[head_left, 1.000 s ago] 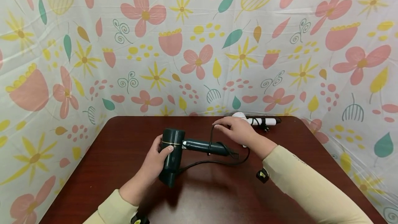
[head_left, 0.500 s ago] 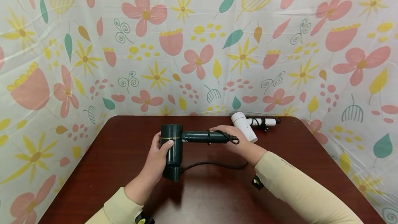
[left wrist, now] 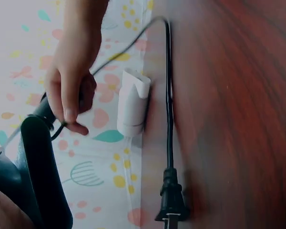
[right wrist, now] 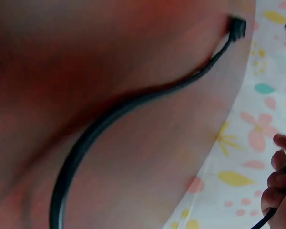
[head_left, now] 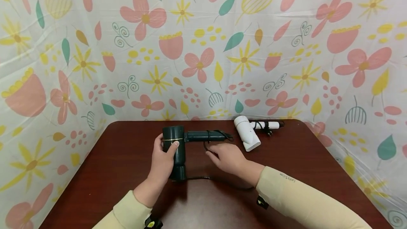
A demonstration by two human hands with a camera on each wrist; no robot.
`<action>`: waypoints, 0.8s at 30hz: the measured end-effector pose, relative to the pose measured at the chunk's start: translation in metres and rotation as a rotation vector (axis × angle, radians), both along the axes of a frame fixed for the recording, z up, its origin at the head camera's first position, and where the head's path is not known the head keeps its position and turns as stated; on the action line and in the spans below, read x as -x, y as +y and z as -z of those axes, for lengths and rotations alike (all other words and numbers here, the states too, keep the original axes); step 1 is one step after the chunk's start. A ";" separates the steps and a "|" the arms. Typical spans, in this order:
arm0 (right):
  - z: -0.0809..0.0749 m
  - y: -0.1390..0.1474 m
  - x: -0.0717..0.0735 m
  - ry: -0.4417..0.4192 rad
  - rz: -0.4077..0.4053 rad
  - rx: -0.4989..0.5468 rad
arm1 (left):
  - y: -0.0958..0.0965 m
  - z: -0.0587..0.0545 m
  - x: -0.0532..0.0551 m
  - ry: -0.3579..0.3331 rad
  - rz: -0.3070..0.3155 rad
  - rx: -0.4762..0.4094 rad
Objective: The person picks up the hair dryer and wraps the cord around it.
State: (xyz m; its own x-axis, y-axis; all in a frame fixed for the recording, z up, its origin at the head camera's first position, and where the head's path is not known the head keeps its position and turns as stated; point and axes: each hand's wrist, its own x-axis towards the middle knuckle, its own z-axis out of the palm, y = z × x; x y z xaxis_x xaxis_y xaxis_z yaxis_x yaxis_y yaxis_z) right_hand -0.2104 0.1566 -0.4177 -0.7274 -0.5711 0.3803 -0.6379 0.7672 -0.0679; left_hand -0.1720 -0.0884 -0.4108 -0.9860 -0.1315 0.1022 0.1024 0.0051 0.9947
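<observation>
My left hand (head_left: 162, 162) grips the barrel of a dark green hair dryer (head_left: 180, 154), thumb across its front. The dryer is held above the table, handle (head_left: 203, 136) pointing right. Black cord is wrapped around that handle. Just below the handle, my right hand (head_left: 229, 157) holds the cord between thumb and curled fingers; the right wrist view shows the cord passing through this hand (right wrist: 279, 188). A loose length of cord (right wrist: 119, 112) trails over the table and ends in a black plug (left wrist: 171, 202).
A white hair dryer (head_left: 247, 135), its cord wound round the handle, lies at the back right of the dark red-brown table (head_left: 127, 158). A flowered cloth (head_left: 203, 91) hangs behind the table and along both sides.
The right hand has come down from above the handle, passing behind it, to below it, carrying the cord around. The left hand has kept its grip; the dryer's handle has tilted up to level.
</observation>
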 end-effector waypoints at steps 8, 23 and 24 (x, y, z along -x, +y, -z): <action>-0.007 -0.001 -0.021 0.083 -0.052 -0.006 | -0.003 0.004 0.011 -0.020 -0.058 0.056; -0.031 0.006 -0.022 0.291 -0.162 0.044 | -0.012 0.004 0.007 -0.050 -0.037 0.145; -0.033 0.006 -0.022 0.296 -0.173 0.044 | -0.012 0.003 0.006 -0.048 -0.035 0.154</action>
